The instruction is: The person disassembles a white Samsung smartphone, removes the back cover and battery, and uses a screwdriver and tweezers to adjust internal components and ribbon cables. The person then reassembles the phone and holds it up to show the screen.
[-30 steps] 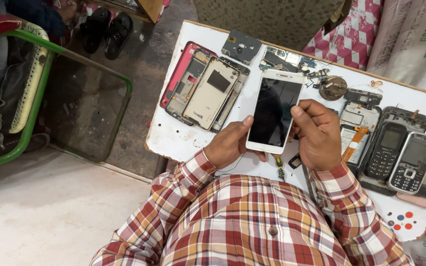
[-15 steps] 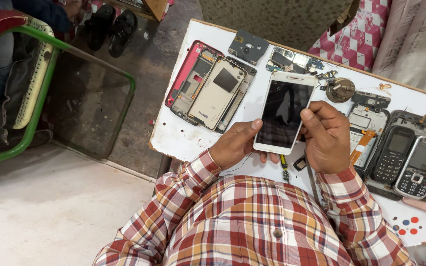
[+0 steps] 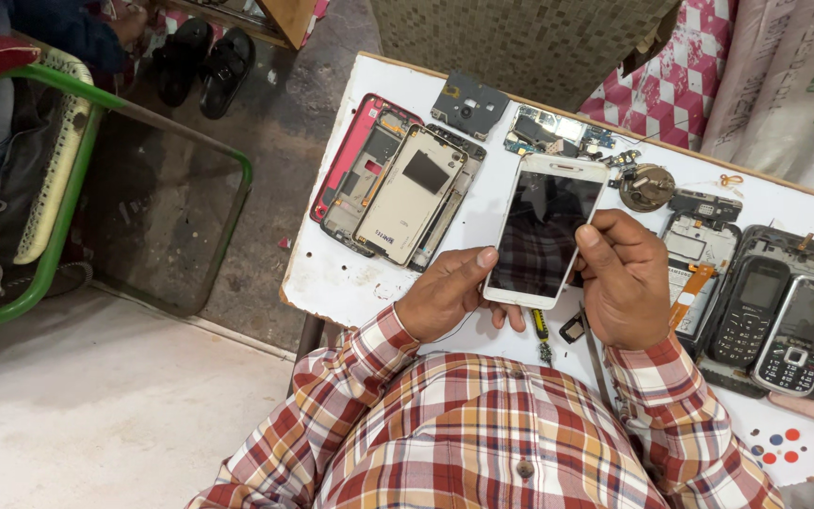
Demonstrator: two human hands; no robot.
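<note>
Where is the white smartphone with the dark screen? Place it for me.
In the head view, the white smartphone with the dark screen sits mid-frame above the white table, gripped by the left hand and right hand, right of the opened beige phone back.

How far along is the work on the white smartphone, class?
Done: the white smartphone with dark screen looks assembled. In hand: left hand and right hand grip its sides above the white table. Left: opened phone frames and bare circuit boards lie apart, unassembled.
</note>
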